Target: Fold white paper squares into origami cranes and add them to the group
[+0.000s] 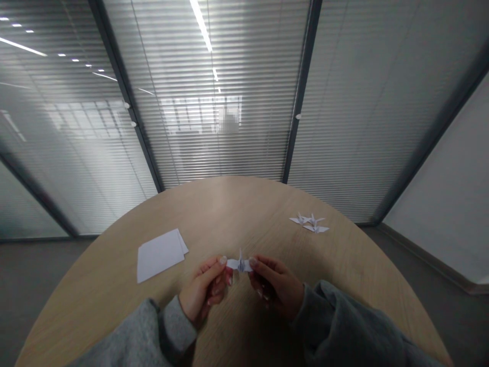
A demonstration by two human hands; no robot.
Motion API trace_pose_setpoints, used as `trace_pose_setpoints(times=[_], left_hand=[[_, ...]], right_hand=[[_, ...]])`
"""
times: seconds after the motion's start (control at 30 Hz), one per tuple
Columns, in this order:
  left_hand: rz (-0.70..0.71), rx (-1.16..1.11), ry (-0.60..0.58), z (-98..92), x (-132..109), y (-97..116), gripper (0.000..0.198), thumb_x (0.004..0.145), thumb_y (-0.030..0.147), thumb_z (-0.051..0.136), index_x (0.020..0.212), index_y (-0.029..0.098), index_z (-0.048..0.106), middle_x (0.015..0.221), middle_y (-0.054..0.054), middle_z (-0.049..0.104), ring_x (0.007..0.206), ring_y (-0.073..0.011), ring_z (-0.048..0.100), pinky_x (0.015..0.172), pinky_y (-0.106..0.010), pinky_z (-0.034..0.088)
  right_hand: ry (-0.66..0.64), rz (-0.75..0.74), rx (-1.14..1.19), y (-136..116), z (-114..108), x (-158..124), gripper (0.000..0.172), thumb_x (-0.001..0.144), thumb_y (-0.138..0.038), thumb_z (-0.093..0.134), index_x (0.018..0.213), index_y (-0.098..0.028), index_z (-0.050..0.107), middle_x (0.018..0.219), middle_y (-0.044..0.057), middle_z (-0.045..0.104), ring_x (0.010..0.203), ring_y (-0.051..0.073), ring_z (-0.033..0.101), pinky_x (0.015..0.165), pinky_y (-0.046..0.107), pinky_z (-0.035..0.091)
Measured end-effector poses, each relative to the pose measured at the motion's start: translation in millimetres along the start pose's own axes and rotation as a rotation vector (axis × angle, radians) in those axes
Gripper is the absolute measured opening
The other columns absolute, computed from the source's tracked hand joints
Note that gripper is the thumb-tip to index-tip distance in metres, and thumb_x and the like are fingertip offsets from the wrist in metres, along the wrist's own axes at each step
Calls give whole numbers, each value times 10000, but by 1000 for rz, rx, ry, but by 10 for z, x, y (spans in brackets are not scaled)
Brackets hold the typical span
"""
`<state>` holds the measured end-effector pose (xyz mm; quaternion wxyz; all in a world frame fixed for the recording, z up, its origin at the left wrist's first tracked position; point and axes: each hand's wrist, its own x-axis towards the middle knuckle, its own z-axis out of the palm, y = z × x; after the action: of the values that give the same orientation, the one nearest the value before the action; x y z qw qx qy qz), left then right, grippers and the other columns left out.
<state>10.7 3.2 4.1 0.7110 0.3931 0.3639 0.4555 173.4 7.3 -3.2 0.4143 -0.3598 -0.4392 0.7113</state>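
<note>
A small white origami crane (240, 264) is held up above the table, with its wings stretched out sideways. My left hand (206, 288) pinches one wing between thumb and fingers. My right hand (275, 288) pinches the other wing in the same way. To the left of my hands lies a small stack of white paper sheets (160, 255). Farther off at the right, finished-looking white paper cranes (308, 222) lie together on the tabletop, out of reach of my fingers.
Everything lies on a round light-wood table (244, 204), whose curved edge runs around the far side. Beyond it stand glass partitions with slatted blinds (225, 76) and dark frames, above a grey floor (38, 285). Grey sleeves cover both my forearms.
</note>
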Motion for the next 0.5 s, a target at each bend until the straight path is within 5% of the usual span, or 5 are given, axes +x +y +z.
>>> trace_pose_setpoints(times=[0.5], left_hand=[[79,104,-5,-36,27,-14,401,698,522,633,613,139,549,439,88,374,342,-28,207,313,-171,139]], right_hand=[[75,-41,-31,31,-57,41,498,608,-648,653,642,-168,525,387,-87,462,287,35,323,287,173,278]])
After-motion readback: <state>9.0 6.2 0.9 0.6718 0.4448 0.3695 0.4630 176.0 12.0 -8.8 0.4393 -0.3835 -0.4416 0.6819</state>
